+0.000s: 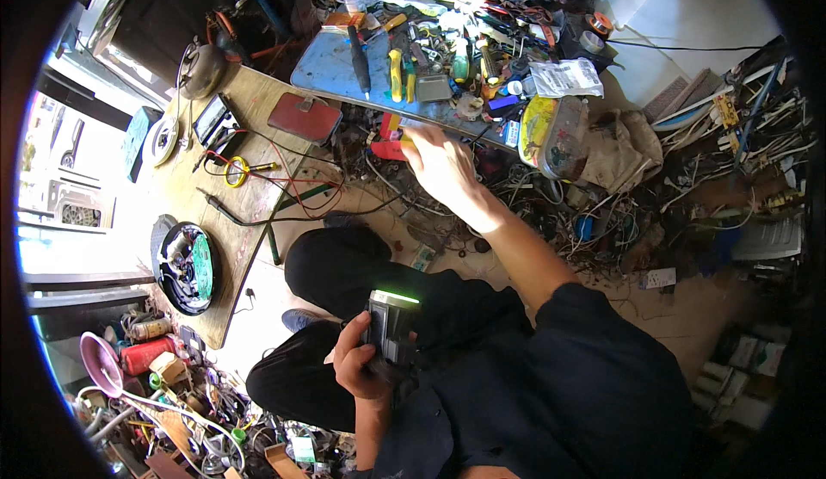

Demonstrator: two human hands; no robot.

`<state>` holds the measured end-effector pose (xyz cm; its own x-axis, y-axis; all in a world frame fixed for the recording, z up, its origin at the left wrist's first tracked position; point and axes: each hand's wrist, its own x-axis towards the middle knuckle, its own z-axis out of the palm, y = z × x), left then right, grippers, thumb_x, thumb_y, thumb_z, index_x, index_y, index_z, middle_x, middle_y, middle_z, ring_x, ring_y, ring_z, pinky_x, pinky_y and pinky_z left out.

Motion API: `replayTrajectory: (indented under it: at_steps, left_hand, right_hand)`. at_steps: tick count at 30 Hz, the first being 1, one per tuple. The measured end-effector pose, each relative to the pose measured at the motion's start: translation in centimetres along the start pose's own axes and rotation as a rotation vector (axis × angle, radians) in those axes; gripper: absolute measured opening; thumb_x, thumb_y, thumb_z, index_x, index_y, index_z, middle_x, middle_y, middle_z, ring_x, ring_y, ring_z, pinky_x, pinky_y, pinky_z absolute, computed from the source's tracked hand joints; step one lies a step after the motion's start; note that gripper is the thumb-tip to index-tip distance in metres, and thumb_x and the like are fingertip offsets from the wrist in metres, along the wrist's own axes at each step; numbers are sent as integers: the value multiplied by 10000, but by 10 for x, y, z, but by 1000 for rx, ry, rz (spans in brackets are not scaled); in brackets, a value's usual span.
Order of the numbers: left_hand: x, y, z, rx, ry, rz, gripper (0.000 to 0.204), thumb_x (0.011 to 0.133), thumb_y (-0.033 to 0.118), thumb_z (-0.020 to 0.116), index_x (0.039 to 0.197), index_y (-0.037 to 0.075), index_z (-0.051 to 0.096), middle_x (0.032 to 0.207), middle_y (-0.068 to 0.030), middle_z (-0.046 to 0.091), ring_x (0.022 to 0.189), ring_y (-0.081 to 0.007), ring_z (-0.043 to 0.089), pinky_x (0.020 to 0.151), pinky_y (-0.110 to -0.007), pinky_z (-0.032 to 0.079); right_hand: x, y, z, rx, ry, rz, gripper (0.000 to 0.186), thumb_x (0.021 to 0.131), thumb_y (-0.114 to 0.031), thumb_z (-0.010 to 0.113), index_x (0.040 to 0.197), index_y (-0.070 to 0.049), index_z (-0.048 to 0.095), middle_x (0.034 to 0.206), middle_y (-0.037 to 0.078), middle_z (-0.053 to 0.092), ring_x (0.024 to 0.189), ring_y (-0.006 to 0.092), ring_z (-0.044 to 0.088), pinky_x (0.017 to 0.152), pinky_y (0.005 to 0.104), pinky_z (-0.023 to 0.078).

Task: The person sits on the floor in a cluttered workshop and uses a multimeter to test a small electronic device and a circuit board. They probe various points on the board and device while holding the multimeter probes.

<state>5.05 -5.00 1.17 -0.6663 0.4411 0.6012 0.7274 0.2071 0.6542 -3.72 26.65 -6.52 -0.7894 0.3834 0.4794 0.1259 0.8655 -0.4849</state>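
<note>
Your left hand [356, 367] curls its fingers around a dark device [392, 331], just right of them; your right hand [443, 165] bends its fingers beside a red object [388, 150] (gripped or not, I cannot tell).

So at 12 o'clock there's a blue desk [317, 73] buried in junk, with a black-handled tool [359, 59] and a yellow-handled tool [396, 74] near the front edge. Clear tub [564, 139] at 2, cloth bag [626, 148] right beside it. Wooden desk [185, 193] at 9: open round black device [185, 268] with a green board showing, yellow coil [235, 172], and a reddish case [305, 119] around 10:30. Dull metal pot [202, 72] at 10. Purple bowl [101, 364] and red cylinder [147, 356] sit at 8, lol.
</note>
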Motion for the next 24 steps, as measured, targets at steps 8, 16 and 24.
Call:
replayTrajectory:
  at_steps: [8, 16, 24]
  left_hand:
    - [-12, 9, 0, 30, 56, -34, 686, 755, 197, 933, 1164, 101, 390, 1262, -244, 613, 1122, -355, 654, 946, -435, 546]
    - [-17, 9, -3, 49, 46, -63, 684, 761, 180, 925, 1177, 97, 389, 1262, -253, 612, 1117, -361, 654, 948, -442, 545]
    - [-16, 4, -5, -1, 17, -60, 683, 754, 164, 928, 1173, 95, 393, 1229, -267, 625, 1097, -360, 664, 930, -444, 552]
  right_hand:
    - [108, 0, 18, -329, -241, 224, 541, 969, -376, 659, 1357, -30, 509, 1203, 219, 562, 880, 315, 719, 710, 409, 606]
    - [126, 43, 9, 553, -123, 682, 535, 975, -103, 515, 1493, -40, 397, 859, 86, 625, 568, 133, 548, 440, 308, 478]
    - [120, 101, -24, 1188, 160, 649, 96, 998, -62, 488, 1014, 2, 557, 907, 111, 627, 707, 162, 604, 616, 280, 543]
